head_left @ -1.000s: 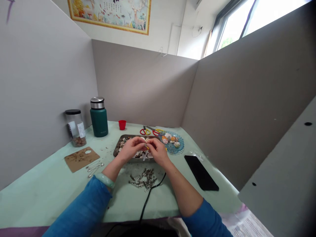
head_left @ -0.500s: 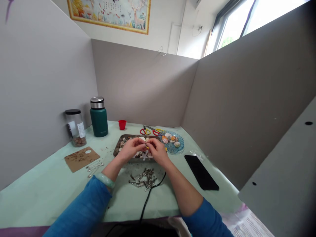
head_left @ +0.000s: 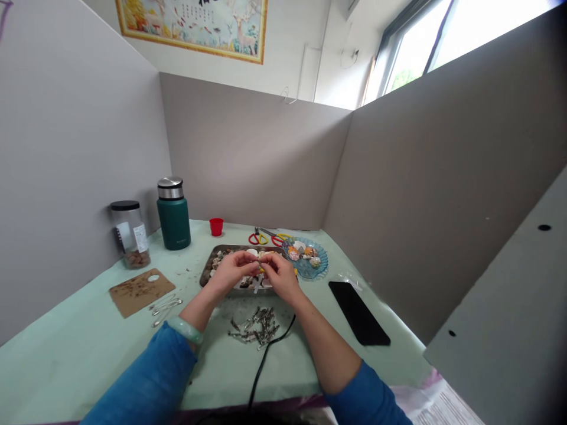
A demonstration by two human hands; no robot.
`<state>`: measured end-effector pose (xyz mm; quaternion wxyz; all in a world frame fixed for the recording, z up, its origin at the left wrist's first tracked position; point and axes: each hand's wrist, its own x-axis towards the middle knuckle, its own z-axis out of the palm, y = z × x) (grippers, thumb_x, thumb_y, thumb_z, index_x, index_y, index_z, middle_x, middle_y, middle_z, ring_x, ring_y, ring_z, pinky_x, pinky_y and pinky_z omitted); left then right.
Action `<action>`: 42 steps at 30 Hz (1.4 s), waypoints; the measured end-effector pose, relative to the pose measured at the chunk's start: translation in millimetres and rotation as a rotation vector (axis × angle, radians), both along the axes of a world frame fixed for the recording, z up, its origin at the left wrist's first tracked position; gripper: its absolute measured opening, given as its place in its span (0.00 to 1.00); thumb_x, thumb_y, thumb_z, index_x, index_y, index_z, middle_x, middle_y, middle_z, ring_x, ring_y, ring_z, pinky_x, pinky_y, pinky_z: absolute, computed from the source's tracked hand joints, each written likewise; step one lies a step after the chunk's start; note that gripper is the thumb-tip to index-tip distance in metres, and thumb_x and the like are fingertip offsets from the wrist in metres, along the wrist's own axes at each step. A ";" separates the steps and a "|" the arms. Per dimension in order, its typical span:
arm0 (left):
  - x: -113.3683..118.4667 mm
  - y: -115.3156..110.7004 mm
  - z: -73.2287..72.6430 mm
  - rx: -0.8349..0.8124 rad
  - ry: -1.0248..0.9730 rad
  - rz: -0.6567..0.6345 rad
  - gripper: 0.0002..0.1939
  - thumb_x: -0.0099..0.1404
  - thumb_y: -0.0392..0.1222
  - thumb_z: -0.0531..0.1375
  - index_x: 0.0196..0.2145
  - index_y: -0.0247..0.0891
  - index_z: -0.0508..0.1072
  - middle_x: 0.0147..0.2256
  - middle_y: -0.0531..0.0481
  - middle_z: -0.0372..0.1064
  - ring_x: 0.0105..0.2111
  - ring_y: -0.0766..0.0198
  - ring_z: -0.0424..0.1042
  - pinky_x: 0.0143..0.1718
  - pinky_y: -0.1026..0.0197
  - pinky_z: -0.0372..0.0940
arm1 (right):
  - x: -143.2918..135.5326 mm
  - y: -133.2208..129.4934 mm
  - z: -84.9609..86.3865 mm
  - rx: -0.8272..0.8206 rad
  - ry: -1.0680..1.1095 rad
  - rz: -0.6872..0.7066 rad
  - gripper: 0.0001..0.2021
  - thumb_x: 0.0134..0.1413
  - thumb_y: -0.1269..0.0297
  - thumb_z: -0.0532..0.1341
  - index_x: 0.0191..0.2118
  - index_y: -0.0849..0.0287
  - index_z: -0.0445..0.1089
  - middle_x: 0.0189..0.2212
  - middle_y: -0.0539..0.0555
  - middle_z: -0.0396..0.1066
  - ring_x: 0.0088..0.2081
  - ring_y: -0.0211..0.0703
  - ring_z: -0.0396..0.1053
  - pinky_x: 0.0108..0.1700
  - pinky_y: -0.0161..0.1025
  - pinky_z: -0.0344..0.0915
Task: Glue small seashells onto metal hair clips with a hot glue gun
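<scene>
Above a metal tray (head_left: 204, 277) of shells and small pieces, my left hand (head_left: 237, 268) and my right hand (head_left: 280, 273) meet fingertip to fingertip. Both are closed in a pinch around something too small to make out. A yellow and white tool, partly covered by my hands, lies over the tray. On the near side of the tray is a loose pile of small metal clips (head_left: 261, 326), with a black cable (head_left: 266, 357) running past it toward me. A green bangle (head_left: 186, 329) circles my left wrist.
A blue glass plate (head_left: 322, 265) with decorated shell pieces is at right, by red-and-yellow scissors (head_left: 257, 237). A black phone (head_left: 359, 313) lies nearer. Leftward are a green flask (head_left: 173, 221), a lidded jar (head_left: 131, 233), a red cup (head_left: 216, 226), brown card (head_left: 142, 292) and safety pins (head_left: 166, 307).
The view has tilted slightly, so everything sits a little lower and further left. My hands stay together over the tray, with only small finger shifts.
</scene>
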<state>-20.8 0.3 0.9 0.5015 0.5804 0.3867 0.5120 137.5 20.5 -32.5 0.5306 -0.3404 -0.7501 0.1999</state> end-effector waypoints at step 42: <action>-1.2 8.6 -11.1 0.114 0.038 0.024 0.17 0.42 0.45 0.69 0.28 0.35 0.70 0.27 0.51 0.72 0.30 0.63 0.72 0.37 0.58 0.68 | -2.6 -5.9 2.3 0.189 -0.086 -0.083 0.06 0.57 0.69 0.54 0.32 0.58 0.68 0.30 0.53 0.68 0.34 0.41 0.65 0.37 0.36 0.60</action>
